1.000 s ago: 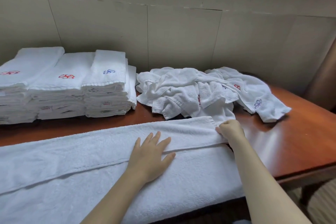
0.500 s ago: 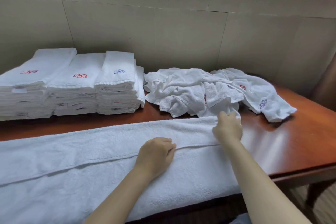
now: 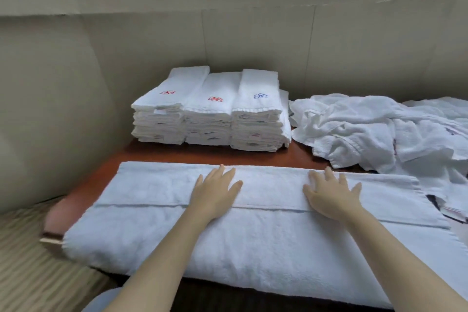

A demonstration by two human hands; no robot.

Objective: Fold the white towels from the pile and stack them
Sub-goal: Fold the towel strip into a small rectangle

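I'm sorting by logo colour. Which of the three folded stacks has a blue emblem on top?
The right-hand stack, beside the loose pile; the middle stack and left stack carry red emblems.

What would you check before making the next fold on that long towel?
1. Both hands flat on the towel: ok; left hand and right hand press the folded flap.
2. Flap edge straight: ok along the left and middle.
3. Right end squared: cannot tell; it runs toward the picture's edge.
4. Towel fully on the table: not ok; its near side hangs over the front.
5. Pile clear of the towel: not ok; it crowds the far right corner.
6. Stacks tidy for another: ok; three even stacks.
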